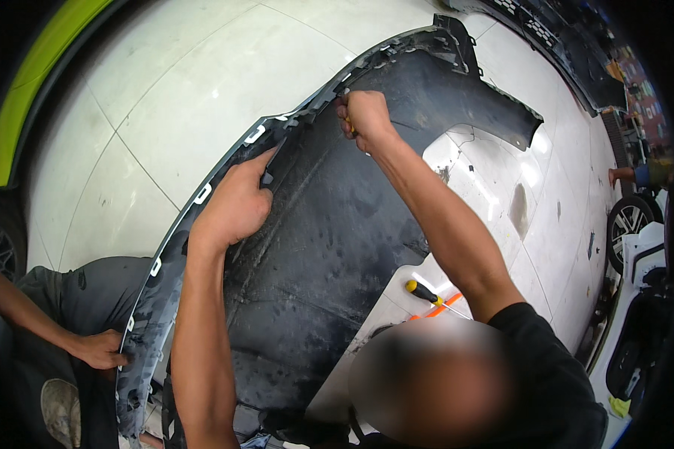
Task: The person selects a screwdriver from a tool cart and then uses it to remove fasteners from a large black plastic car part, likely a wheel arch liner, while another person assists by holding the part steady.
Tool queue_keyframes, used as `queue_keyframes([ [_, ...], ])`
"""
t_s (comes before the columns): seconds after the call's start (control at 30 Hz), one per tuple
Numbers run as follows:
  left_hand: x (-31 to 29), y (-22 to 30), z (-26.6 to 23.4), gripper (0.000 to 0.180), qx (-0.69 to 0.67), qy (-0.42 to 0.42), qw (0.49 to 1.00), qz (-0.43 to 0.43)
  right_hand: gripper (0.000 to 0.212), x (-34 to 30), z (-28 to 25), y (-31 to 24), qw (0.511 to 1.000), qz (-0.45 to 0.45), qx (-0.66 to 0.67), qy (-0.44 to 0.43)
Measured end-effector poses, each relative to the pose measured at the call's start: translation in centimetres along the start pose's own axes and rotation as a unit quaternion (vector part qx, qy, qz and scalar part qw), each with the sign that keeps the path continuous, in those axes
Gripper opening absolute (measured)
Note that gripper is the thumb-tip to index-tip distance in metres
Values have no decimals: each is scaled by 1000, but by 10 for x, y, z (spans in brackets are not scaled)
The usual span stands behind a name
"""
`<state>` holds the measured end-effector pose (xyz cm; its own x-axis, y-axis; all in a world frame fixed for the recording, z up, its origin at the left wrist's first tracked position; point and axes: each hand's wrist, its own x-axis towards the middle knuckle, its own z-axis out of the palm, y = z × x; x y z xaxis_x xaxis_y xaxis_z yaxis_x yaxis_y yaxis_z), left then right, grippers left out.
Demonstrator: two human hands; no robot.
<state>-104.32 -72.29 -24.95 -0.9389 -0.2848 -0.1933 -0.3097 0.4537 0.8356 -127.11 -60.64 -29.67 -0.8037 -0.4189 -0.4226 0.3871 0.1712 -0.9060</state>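
A large black plastic car bumper cover (322, 224) lies with its dusty inner side up, its long flanged edge running along the left. My left hand (234, 200) rests on that edge, index finger stretched along the rim and the other fingers partly curled. Farther along the same edge, my right hand (367, 118) is closed in a fist around a small yellow-coloured item, mostly hidden by the fingers; its kind does not show. Light slots and clip tabs (203, 194) line the flange.
A black-and-yellow screwdriver (424, 292) lies near an orange strip on the tiled floor (165, 82). At left, a co-worker's hand (103, 349) touches the bumper's edge. Another black car part (547, 45) sits far right, a wheel (630, 224) below it. A blurred patch covers the lower middle.
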Motion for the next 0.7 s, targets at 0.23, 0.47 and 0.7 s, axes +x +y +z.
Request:
queue_keyframes([
  [0.23,1,3,-2,72,-9,-9,1000,-4,25,21,-7,27,978,-148,-141,37],
  [0.47,12,13,-14,86,-27,-23,997,-75,26,6,-13,21,990,-128,-59,-21],
  [0.7,43,22,-7,65,-72,-22,993,-93,27,3,-35,30,991,-101,38,-84],
])
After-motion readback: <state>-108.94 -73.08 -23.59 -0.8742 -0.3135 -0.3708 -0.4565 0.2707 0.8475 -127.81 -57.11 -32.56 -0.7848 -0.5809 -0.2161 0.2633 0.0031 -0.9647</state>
